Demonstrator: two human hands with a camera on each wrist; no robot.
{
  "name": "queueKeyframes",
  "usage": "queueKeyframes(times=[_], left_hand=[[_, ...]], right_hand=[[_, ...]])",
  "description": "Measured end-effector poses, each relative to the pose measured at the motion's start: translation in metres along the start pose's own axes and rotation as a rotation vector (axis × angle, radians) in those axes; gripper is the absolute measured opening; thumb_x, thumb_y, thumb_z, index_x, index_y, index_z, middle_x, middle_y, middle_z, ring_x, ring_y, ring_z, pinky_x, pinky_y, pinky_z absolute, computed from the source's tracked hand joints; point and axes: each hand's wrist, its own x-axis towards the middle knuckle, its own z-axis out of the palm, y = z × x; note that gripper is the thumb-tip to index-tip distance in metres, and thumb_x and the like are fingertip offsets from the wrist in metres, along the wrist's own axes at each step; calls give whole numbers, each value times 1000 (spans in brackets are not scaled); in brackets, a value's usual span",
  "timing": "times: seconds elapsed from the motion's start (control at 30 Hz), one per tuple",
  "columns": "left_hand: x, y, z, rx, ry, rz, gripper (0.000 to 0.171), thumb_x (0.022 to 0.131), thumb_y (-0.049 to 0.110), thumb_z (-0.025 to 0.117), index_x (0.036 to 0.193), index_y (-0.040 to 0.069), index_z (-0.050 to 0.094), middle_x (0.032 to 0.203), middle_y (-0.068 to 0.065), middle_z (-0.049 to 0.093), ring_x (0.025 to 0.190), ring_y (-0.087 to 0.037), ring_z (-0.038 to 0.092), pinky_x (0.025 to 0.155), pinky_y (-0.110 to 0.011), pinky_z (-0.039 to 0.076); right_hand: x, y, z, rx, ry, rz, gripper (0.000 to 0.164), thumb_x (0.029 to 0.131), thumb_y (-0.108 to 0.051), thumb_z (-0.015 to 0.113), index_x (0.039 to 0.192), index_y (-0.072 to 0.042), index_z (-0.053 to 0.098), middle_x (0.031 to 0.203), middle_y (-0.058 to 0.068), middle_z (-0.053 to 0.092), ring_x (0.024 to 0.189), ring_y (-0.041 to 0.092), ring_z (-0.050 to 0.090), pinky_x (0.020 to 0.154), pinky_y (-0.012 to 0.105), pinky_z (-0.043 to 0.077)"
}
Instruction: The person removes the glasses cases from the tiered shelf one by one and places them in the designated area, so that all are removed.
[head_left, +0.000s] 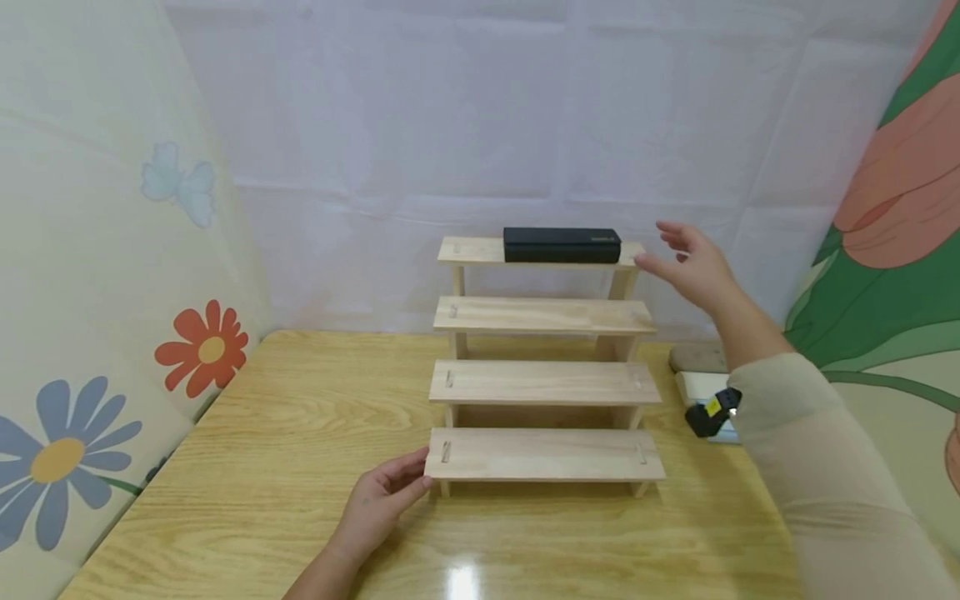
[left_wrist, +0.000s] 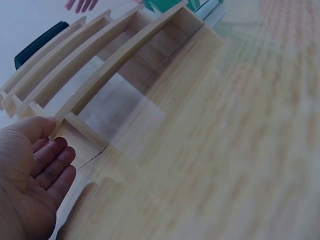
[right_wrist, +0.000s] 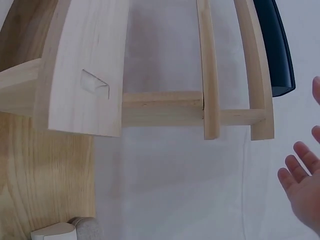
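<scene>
A four-tier pale wooden display stand (head_left: pixel 543 454) stands on the table, its steps rising toward the back. On the top tier lies a long black case (head_left: pixel 562 246), also seen dark along the upper edge in the left wrist view. My left hand (head_left: pixel 378 500) holds the left end of the lowest tier; in the left wrist view its thumb lies at the corner with the fingers below. My right hand (head_left: pixel 697 267) is raised just right of the top tier, apart from the case, fingers spread and holding nothing.
A grey-brown rounded object (head_left: pixel 697 358) and a white item (head_left: pixel 697 386) sit on the table (head_left: pixel 322 400) right of the stand, partly behind the right sleeve. A white cloth (head_left: pixel 375 125) hangs behind; flower-printed panels flank both sides.
</scene>
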Motion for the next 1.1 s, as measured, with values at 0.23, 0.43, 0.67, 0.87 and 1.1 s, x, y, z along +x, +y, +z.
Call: queueKeyframes(times=[0.23, 0.43, 0.67, 0.87, 1.1], left_hand=[[0, -1, -1, -11, -6, -6, 42, 88, 6, 70, 127, -4, 61, 117, -20, 68, 93, -4, 65, 81, -16, 55], [0, 0, 0, -12, -8, -11, 42, 88, 5, 70, 128, -4, 60, 117, -21, 68, 93, -4, 65, 81, -16, 55], [1, 0, 1, -16, 2, -12, 41, 87, 3, 70, 127, -4, 61, 115, -21, 69, 91, -4, 66, 80, -17, 55], [1, 1, 3, -5, 9, -17, 40, 87, 2, 70, 126, -4, 62, 115, -21, 69, 90, -4, 66, 80, -17, 55], [0, 2, 2, -2, 13, -16, 41, 87, 4, 70, 127, -3, 62, 116, -20, 69, 92, -4, 65, 80, -16, 55]], right_hand=[[8, -11, 5, -4, -19, -8, 81, 90, -46, 67, 154, -13, 29, 158, 18, 31, 144, 40, 29, 118, 56, 28], [13, -20, 9, -12, -61, -17, 81, 90, -45, 67, 154, -12, 30, 158, 18, 30, 145, 38, 27, 118, 56, 27], [20, -26, 15, -6, -80, -47, 78, 90, -42, 68, 153, -11, 32, 158, 18, 30, 146, 38, 26, 119, 55, 26], [26, -30, 20, -14, -91, -69, 77, 91, -40, 67, 152, -9, 33, 159, 17, 29, 147, 37, 25, 120, 53, 24], [34, -34, 28, -39, -119, -72, 76, 91, -39, 67, 153, -10, 32, 159, 16, 29, 147, 37, 24, 120, 54, 24]])
